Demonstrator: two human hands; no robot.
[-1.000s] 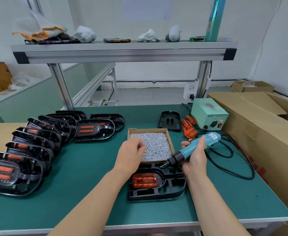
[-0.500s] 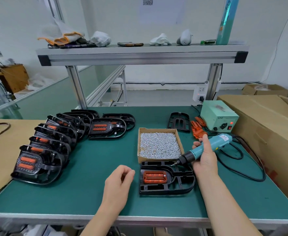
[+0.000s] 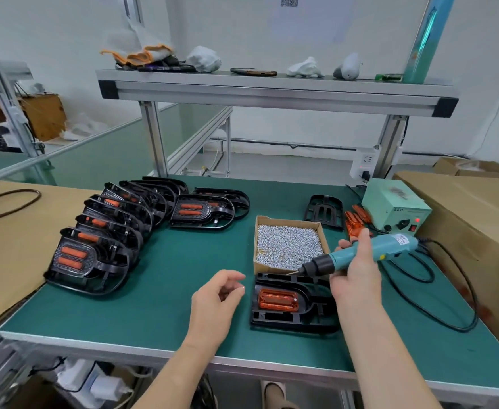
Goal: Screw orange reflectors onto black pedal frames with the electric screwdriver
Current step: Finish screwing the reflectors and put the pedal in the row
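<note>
screwdriver (image 3: pixel 369 253) is lying tilted in the right hand (image 3: pixel 357 278), fingers wrapping its teal body, tip hanging over the black pedal frame's (image 3: pixel 274 323) far edge. left hand (image 3: pixel 215 302) is hovering beside that frame, loosely curled; whether it is pinching anything, i cannot tell. orange reflector (image 3: pixel 277 299) is sitting in the frame. cardboard box (image 3: pixel 260 261) just behind is holding silver screws (image 3: pixel 289 243).

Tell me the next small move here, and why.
Probably bring the left hand across to the orange reflector, to set a screw or steady the black pedal frame. The reflector sits in the frame; that hand hovers beside it, fingers curled, a screw in them not discernible; the right hand holds the electric screwdriver, bit above the frame's far edge.
</note>
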